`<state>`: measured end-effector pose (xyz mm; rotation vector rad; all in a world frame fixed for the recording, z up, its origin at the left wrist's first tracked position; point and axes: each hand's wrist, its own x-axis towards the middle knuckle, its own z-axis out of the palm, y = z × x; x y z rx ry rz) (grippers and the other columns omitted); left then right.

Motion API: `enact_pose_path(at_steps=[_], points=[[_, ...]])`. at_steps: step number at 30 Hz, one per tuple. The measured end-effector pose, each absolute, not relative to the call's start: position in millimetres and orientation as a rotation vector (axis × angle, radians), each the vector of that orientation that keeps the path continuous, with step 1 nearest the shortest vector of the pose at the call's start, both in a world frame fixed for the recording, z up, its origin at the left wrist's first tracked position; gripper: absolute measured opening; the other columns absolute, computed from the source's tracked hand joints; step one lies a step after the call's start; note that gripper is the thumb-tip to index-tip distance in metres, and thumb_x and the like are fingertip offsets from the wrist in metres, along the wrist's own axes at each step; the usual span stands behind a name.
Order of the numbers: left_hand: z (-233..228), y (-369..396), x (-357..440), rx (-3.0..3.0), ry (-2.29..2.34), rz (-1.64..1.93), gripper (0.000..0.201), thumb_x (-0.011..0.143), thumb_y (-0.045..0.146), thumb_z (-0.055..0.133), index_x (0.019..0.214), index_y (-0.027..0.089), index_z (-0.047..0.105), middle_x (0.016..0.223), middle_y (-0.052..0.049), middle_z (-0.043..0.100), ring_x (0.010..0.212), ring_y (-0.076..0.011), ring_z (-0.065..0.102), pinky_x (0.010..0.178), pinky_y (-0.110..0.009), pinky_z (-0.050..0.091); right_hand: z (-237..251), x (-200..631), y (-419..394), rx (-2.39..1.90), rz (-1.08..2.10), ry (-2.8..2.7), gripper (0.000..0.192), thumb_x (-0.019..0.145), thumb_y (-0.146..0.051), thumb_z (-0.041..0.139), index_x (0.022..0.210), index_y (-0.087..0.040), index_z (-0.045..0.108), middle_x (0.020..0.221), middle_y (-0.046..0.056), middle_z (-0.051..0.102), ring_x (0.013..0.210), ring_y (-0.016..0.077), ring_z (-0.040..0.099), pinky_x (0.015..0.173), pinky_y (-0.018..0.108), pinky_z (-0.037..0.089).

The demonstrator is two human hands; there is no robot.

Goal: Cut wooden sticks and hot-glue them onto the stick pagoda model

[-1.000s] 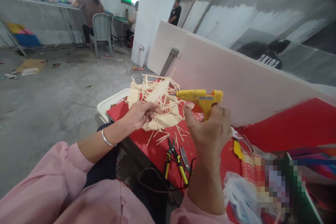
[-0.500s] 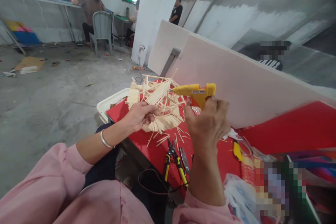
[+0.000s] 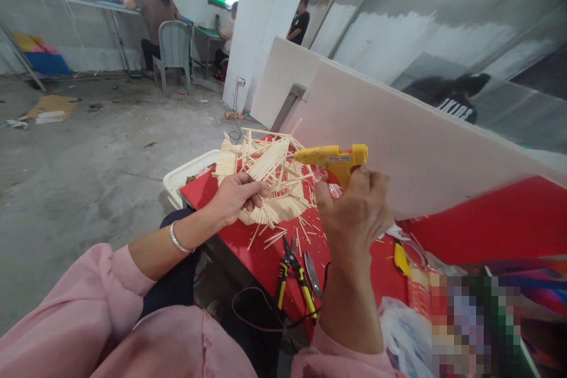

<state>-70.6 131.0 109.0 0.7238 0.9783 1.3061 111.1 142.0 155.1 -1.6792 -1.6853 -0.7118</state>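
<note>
My right hand (image 3: pixel 357 209) is wrapped round the handle of a yellow hot glue gun (image 3: pixel 330 157), its nozzle pointing left. The nozzle tip is at the right edge of a flat panel of thin wooden sticks (image 3: pixel 271 160). My left hand (image 3: pixel 243 195) pinches the lower end of that panel, with the fingers closed. Behind and beneath it is a larger structure of pale sticks (image 3: pixel 287 208) on the red tabletop (image 3: pixel 248 245). Whether the panel touches this structure I cannot tell.
Yellow-and-black cutters (image 3: pixel 291 274) and a folding knife (image 3: pixel 312 274) lie near the table's front edge, among loose sticks (image 3: pixel 275 238). A cable (image 3: pixel 248 319) loops below. White boards (image 3: pixel 354 124) lean behind the table. A plastic bag (image 3: pixel 405 331) is at the right. Other people sit farther back.
The view has shifted slightly. Both hands keep their grips, and the glue gun's nozzle stays at the stick panel's edge.
</note>
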Motion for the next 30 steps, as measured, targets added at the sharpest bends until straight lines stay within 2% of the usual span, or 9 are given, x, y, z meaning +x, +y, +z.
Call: enact_pose_path(at_steps=[5,10,17,30], points=[[97.0,128.8,-70.0,0.769,0.91,1.379,0.017,0.071,0.019,0.072,0.063,0.013,0.058,0.054,0.0,0.065,0.036,-0.0038,0.05,0.033,-0.015,0.034,157.5,115.0,134.1,-1.665,-0.754,-1.675,0.048,0.08,-0.046,0.055,0.116,-0.014,0.06,0.1,0.014,0.057,0.073,0.0196,0.05,0.054,0.028,0.027],[89.8,125.3,-70.6,0.788,0.867,1.407,0.023,0.064,0.026,0.079,0.067,0.013,0.06,0.058,0.0,0.067,0.038,-0.0053,0.054,0.032,-0.015,0.036,163.6,119.7,122.1,-1.682,-0.802,-1.679,0.048,0.079,-0.046,0.057,0.116,-0.015,0.06,0.102,0.013,0.059,0.076,0.0203,0.052,0.054,0.028,0.022],[87.3,123.9,-71.9,0.814,0.861,1.423,0.022,0.065,0.026,0.08,0.071,0.013,0.063,0.059,0.0,0.067,0.039,-0.0049,0.053,0.033,-0.015,0.036,168.5,118.4,114.6,-1.656,-0.766,-1.721,0.047,0.08,-0.045,0.055,0.116,-0.015,0.059,0.102,0.013,0.06,0.073,0.0185,0.05,0.054,0.028,0.017],[85.7,121.2,-72.9,0.875,0.961,1.509,0.017,0.065,0.022,0.079,0.072,0.013,0.066,0.053,0.001,0.064,0.038,-0.0066,0.055,0.034,-0.015,0.039,169.0,117.0,107.3,-1.606,-0.828,-1.725,0.041,0.082,-0.041,0.054,0.113,-0.015,0.06,0.099,0.011,0.059,0.071,0.0166,0.048,0.053,0.028,0.017]])
